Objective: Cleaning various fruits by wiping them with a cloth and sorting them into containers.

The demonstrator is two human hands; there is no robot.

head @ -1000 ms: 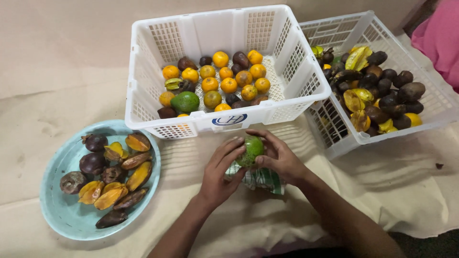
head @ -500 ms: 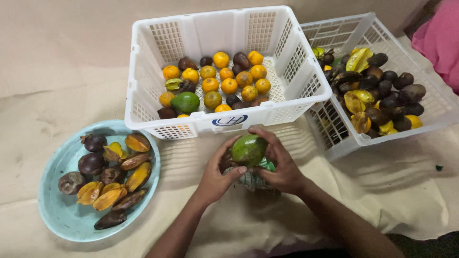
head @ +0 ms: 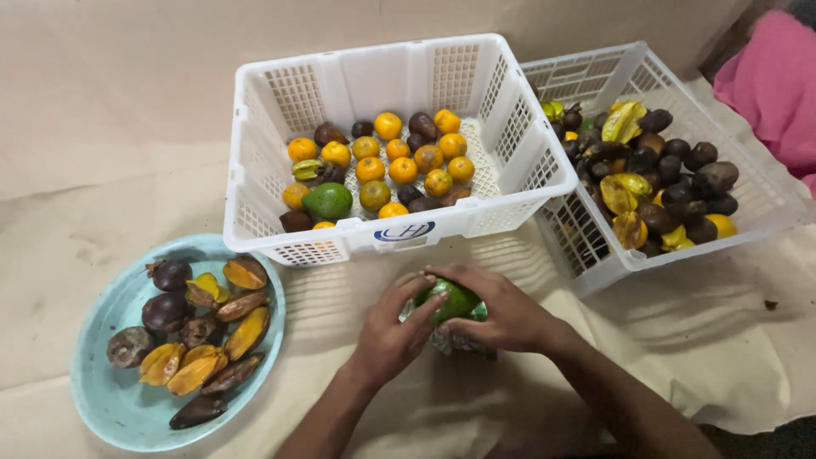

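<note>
I am holding a green fruit (head: 456, 299) between both hands, low over the paper-covered worktop (head: 110, 102), near its front edge and just in front of the nearer white basket (head: 387, 234). My left hand (head: 393, 327) is curling over the fruit's left side with the fingers half closed on it, and my right hand (head: 497, 310) is cupping it from the right and from above, fingers wrapped round it. Neither hand is clenched tight; both are grasping the fruit. Under it I am pressing on something crinkled, green and clear, a bit of plastic wrapping (head: 455, 340), though my hands are hiding most of it.

What could go wrong, as I judge it: the fruit is round and smooth, so if one hand is loosening while the other is pushing, it could be slipping out and rolling across the worktop toward the front edge. The wrapping underneath could be sliding too.

The nearer basket is holding small orange fruits (head: 404, 170), a few dark ones and another green fruit (head: 328, 201). Touching it on the right, toward the far right corner, a second white basket (head: 765, 195) is carrying dark and yellow fruit. Near the front left corner a pale blue plate (head: 110, 399) is bearing dark fruit and orange-yellow cut pieces. A pink cloth (head: 769, 85) is showing at the far right edge
</note>
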